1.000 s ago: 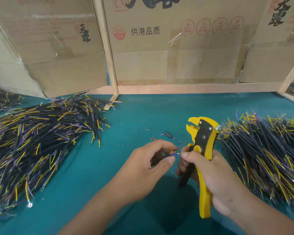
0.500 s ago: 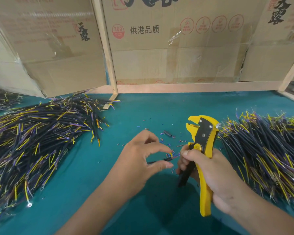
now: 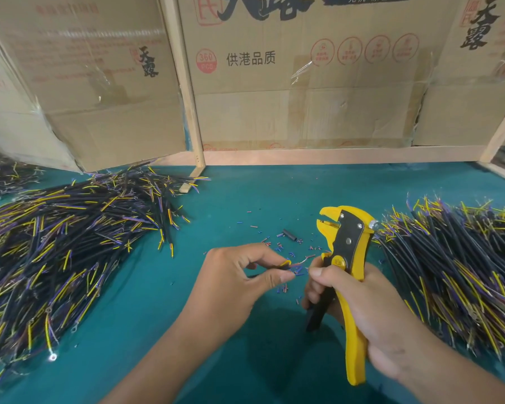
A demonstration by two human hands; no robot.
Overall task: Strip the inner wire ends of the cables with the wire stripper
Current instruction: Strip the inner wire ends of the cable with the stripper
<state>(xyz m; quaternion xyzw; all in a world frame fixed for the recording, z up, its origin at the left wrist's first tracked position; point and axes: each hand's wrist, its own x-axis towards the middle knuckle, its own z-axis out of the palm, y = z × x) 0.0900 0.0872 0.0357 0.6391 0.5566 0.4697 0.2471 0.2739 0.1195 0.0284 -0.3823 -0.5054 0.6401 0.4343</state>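
My left hand [image 3: 233,284] pinches a short black cable [image 3: 286,266] between thumb and fingers; its yellow, blue and bare copper inner ends stick out to the right. My right hand [image 3: 368,313] grips the yellow-and-black wire stripper [image 3: 347,258] by its handles, jaws pointing up and away, just right of the cable's ends. The right thumb tip touches the spread inner wires. No wire sits in the stripper's jaws.
A big heap of black cables with yellow and purple ends [image 3: 56,252] lies on the left of the teal table [image 3: 245,199]. Another heap [image 3: 455,266] lies on the right. Bits of stripped insulation [image 3: 292,243] litter the middle. Cardboard boxes [image 3: 303,83] wall the back.
My left hand's fingers have closed in on the cable and turned it, so its inner wire ends now fan out toward my right thumb. The stripper has barely moved.
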